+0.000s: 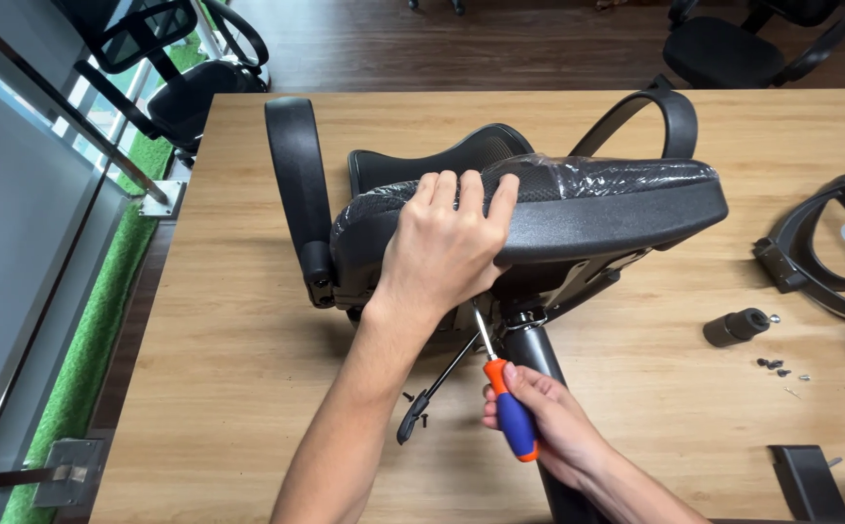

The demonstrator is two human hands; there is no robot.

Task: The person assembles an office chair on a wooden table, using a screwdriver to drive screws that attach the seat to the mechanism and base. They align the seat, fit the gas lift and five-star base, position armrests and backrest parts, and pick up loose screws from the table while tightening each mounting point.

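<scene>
A black office chair seat (597,209) with plastic film on its cushion lies tilted on the wooden table (248,320), its armrest (296,184) standing up at the left. My left hand (447,243) presses flat on the cushion's near edge. My right hand (549,422) grips a screwdriver (510,412) with a blue and orange handle; its shaft points up into the metal mechanism under the seat, beside the black gas cylinder (539,354). A black lever (432,393) sticks out below.
Loose screws (781,369) and a black cylindrical part (738,327) lie at the right, next to a black armrest frame (820,257). Two small screws (415,408) lie near the lever. Other office chairs (743,44) stand on the dark floor beyond. A glass railing runs along the left.
</scene>
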